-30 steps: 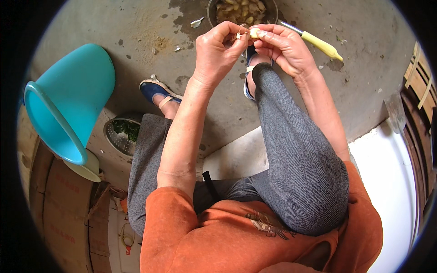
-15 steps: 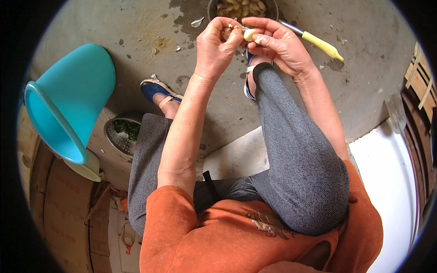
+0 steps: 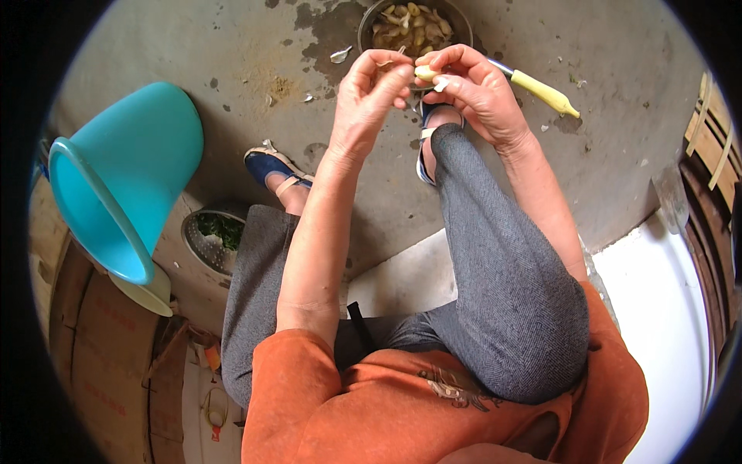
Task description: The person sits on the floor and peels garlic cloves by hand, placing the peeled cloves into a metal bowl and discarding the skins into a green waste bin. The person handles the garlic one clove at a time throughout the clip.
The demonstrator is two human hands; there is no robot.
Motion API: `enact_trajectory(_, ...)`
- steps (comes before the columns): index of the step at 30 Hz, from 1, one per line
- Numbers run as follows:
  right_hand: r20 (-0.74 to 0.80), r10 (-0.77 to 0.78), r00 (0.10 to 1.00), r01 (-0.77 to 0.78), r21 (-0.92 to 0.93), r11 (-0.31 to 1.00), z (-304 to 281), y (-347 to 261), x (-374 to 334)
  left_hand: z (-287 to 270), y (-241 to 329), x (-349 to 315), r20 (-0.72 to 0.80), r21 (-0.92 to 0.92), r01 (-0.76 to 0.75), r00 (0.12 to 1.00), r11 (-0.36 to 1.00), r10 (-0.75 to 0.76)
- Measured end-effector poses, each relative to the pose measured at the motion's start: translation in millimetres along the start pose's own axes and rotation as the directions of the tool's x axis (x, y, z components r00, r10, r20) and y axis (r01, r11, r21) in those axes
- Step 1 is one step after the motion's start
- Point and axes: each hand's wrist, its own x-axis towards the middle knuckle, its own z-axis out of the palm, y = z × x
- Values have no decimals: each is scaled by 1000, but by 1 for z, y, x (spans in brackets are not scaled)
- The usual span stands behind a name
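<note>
My right hand [image 3: 485,99] pinches a pale yellow, mostly peeled garlic clove [image 3: 425,73] between thumb and fingers, and a white flake of skin [image 3: 441,84] clings by the thumb. Close beside it, my left hand [image 3: 363,100] is closed, with a thin brownish bit of garlic skin [image 3: 384,63] at its fingertips. Both hands are above the near rim of a metal bowl [image 3: 469,31], where many garlic cloves [image 3: 413,29] lie, seemingly in water. The hands hide part of the bowl's near side.
A knife with a yellow handle [image 3: 545,93] lies right of the bowl. To the left, a turquoise bucket [image 3: 158,147] rests tipped over near a colander [image 3: 202,246] of greens. Skin flakes [image 3: 340,56] and wet patches mark the concrete floor. A metal blade [image 3: 671,203] is at right.
My left fingers have drawn slightly away from the clove, leaving a gap. The clove stays in my right hand. The whole view has shifted a little, showing more of the bowl.
</note>
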Motion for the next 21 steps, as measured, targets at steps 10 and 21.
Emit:
enact_trajectory(10, -39, -234, 971, 189, -468, 863, 11, 2, 0, 3, -8, -5, 99, 83, -197, 977, 977, 189)
enact_trajectory(21, -72, -390, 918, 243, -674, 698, 15, 7, -1, 12, -18, -2, -2, 69, -215, 977, 974, 215)
